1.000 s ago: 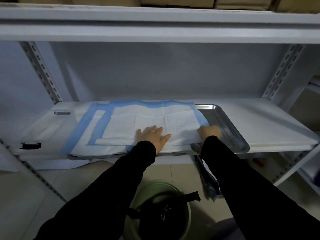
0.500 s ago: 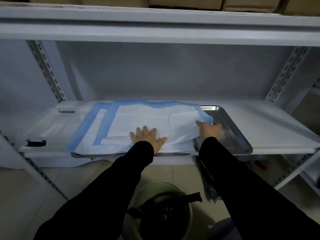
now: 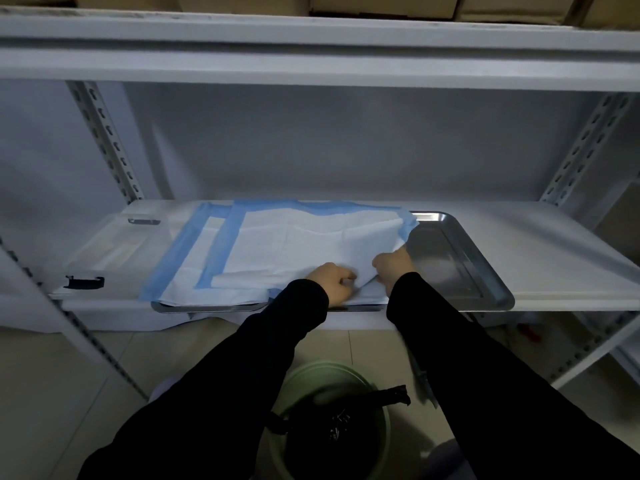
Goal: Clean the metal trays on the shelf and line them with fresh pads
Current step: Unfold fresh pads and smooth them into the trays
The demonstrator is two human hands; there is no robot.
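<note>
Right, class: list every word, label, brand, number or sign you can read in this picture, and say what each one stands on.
No text can be read anywhere in this picture.
pad: plain white with a blue border, no print.
metal tray: bare metal, no marking shows.
cardboard boxes above the top shelf: only their lower edges show, no print.
green bin: no label shows.
</note>
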